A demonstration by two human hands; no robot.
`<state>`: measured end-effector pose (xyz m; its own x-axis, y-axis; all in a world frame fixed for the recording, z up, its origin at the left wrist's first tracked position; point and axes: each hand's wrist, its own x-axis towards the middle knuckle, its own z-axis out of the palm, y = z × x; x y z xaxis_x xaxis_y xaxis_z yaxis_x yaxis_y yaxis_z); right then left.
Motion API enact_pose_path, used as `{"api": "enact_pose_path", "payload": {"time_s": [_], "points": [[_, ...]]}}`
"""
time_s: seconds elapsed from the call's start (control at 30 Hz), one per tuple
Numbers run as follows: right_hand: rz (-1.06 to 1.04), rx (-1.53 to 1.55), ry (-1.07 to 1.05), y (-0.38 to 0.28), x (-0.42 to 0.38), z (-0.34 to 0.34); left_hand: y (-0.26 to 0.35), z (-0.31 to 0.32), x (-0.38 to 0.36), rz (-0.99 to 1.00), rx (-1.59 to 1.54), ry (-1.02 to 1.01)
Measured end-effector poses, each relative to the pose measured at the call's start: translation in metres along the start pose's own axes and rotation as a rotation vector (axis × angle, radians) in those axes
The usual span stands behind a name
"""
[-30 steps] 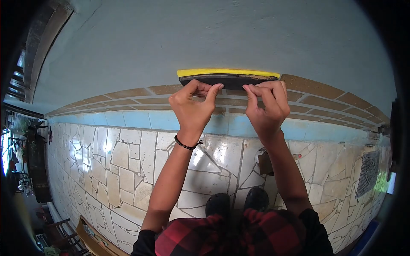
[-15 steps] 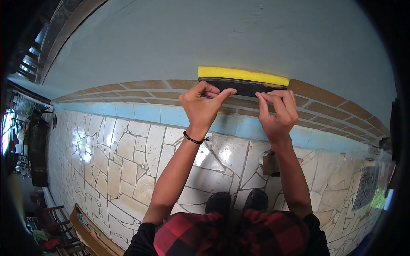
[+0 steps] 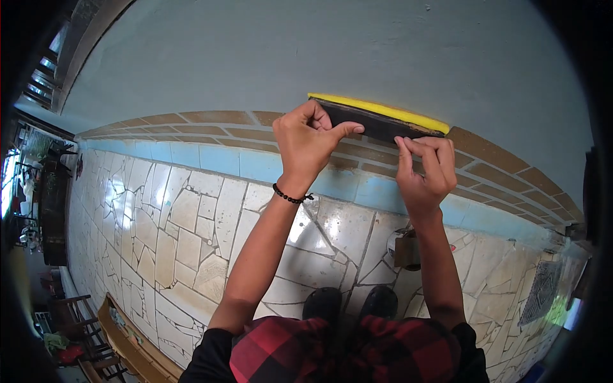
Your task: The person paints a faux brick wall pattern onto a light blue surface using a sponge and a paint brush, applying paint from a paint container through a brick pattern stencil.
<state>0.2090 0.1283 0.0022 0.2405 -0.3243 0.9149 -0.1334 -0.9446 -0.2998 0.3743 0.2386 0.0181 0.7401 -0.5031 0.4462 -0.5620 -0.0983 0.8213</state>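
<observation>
A long sponge float (image 3: 377, 123) with a black back and a yellow sponge face (image 3: 383, 112) is held against the grey wall (image 3: 357, 51), just over a band of brown brick pattern (image 3: 217, 117). My left hand (image 3: 306, 142) grips its left end, fingers curled at the edge and thumb laid across the back. Near the right end, the fingertips and thumb of my right hand (image 3: 426, 163) pinch the lower edge. Parts of the float's edge are hidden behind my fingers.
A pale blue strip (image 3: 255, 165) runs along the wall's foot above stone-pattern flooring (image 3: 198, 217). A round container (image 3: 406, 249) stands on the floor by my right forearm. A wooden bench (image 3: 131, 345) and chairs are at lower left, a grey mat (image 3: 539, 293) at right.
The float has shifted slightly right and tilted, its right end lower. Less of the yellow sponge shows and more of the black back. Both hands have moved right with it, still gripping.
</observation>
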Motion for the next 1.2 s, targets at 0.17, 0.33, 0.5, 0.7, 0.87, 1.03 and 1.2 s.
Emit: {"api": "enact_pose_path", "payload": {"time_s": [0.17,0.33,0.5,0.7,0.87,1.03,1.2], "points": [[0.010,0.004,-0.012,-0.001,0.001,-0.002,-0.003,0.001,-0.002,0.076,0.013,0.024],[0.014,0.002,-0.013,-0.003,0.001,-0.002,-0.002,0.001,-0.003,0.014,0.013,0.007],[0.000,0.013,-0.015,-0.004,0.000,-0.008,-0.001,0.006,-0.017,0.145,0.017,0.082],[-0.007,0.040,0.004,-0.001,-0.004,-0.013,0.001,0.012,-0.029,0.124,-0.011,0.099],[0.013,0.031,-0.002,0.005,-0.001,-0.010,0.002,0.013,-0.027,0.096,0.009,0.116],[-0.003,0.047,-0.014,0.012,0.002,-0.006,0.001,0.018,-0.024,0.119,0.059,0.161],[-0.011,0.068,-0.022,0.017,0.004,-0.005,0.000,0.020,-0.024,0.118,0.075,0.178]]}}
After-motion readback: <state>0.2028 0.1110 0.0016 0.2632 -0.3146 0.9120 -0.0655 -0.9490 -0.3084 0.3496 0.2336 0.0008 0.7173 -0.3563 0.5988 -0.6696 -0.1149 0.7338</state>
